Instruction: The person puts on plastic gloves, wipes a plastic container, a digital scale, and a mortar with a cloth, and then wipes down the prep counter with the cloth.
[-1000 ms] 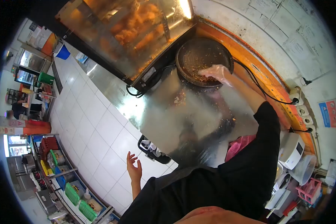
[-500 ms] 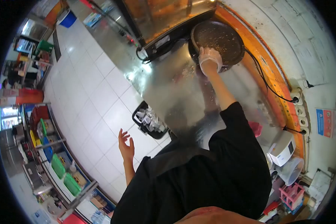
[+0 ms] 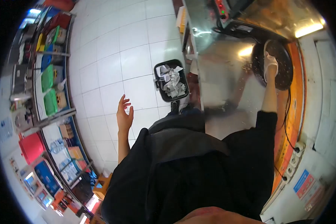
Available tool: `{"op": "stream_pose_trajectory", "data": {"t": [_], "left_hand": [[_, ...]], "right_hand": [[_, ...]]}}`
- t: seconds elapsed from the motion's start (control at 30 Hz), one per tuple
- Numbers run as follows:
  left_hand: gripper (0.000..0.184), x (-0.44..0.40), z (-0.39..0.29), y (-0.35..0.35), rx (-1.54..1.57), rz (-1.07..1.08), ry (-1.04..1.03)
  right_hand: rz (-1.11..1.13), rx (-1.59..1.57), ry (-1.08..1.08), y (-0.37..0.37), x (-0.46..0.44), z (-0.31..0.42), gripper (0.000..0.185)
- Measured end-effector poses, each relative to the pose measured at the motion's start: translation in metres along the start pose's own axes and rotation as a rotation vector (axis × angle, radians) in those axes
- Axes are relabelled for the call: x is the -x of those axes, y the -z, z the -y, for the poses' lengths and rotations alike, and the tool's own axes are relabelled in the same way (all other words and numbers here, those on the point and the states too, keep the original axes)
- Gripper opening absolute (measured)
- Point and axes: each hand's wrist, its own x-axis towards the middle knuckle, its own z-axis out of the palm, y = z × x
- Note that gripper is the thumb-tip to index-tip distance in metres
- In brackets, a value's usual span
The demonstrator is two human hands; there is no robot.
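The gloved right hand (image 3: 271,62) reaches into the dark mortar (image 3: 284,71) beneath it; its finger spread and any grip are hidden. The left hand (image 3: 125,115) hangs loosely open, empty. Low, inward strokes should limit spills like the crumbs (image 3: 246,68) left of the right hand.

The person's right arm stretched forward over the table (image 3: 222,67), its forearm bare past a dark sleeve. The right hand (image 3: 271,66), in a thin, pale glove, reached down above the table's far part, its fingers hard to make out. Left of the table and well apart from it, the bare left hand (image 3: 125,114) hung empty, fingers loosely bent, thumb apart.
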Motion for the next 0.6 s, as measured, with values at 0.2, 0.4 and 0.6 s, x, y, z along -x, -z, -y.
{"op": "stream_pose_trajectory", "data": {"t": [0.2, 0.4, 0.6], "left_hand": [[0.057, 0.010, 0.011, 0.006, 0.000, 0.018, 0.019], [0.059, 0.004, 0.014, 0.026, 0.035, 0.039, -0.018], [0.061, 0.035, 0.046, 0.048, 0.000, -0.025, 0.140]], "right_hand": [[-0.009, -0.271, 0.483, -0.022, 0.134, 0.177, 0.035], [0.597, -0.503, 0.258, -0.070, 0.199, 0.328, 0.057], [1.116, -0.321, 0.089, -0.093, 0.200, 0.352, 0.068]]}}
